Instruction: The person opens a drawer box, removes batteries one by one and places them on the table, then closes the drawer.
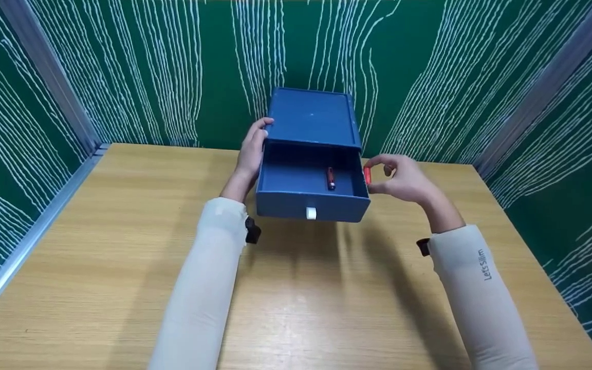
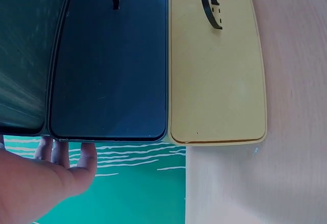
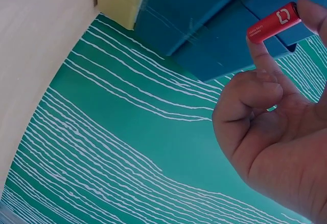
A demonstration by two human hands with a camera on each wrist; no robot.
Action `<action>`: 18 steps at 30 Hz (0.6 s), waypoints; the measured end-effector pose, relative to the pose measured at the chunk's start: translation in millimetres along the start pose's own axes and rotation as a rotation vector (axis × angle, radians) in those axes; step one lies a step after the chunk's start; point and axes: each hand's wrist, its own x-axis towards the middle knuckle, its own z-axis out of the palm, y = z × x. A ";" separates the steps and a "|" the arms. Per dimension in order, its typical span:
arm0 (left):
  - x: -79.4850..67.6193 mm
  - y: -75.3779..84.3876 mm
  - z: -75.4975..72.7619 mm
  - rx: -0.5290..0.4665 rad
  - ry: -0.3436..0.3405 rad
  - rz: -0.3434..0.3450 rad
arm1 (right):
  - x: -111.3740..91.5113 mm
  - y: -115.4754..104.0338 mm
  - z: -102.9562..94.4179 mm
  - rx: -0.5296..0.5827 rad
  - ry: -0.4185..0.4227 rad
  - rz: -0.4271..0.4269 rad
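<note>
A blue drawer cabinet (image 1: 311, 115) has its top drawer (image 1: 312, 205) pulled out, with a white tab on the front. Inside that drawer lies a red battery (image 1: 331, 178), toward the right. My left hand (image 1: 251, 154) rests against the cabinet's left side, fingertips at the top edge; in the left wrist view the hand (image 2: 41, 183) has its fingers extended along the side. Just outside the drawer's right wall, my right hand (image 1: 404, 177) pinches a second red battery (image 3: 276, 23) by its two ends, between thumb and index finger. The other fingers are curled.
Below the open drawer, the left wrist view shows a dark blue drawer front (image 2: 110, 65) and a yellow one (image 2: 219, 81), each with a loop pull. The cabinet stands at the back of a wooden table (image 1: 285, 308), before a green wall (image 1: 224, 67) with white lines.
</note>
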 end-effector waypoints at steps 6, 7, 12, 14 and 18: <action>-8.3 10.0 1.2 0.000 -0.003 -0.009 | 2.1 5.5 3.7 -0.005 -0.017 0.007; -10.1 12.6 1.7 0.002 -0.005 -0.007 | 2.6 6.3 4.2 -0.006 -0.019 0.007; -16.0 19.7 3.4 0.023 -0.004 -0.019 | 3.4 10.6 6.8 -0.010 -0.024 0.010; -16.6 20.5 3.4 0.031 -0.002 -0.024 | 3.6 12.5 8.1 -0.011 -0.026 0.006; -16.5 19.7 3.2 0.023 -0.007 -0.026 | 4.5 16.5 11.2 -0.011 -0.024 -0.002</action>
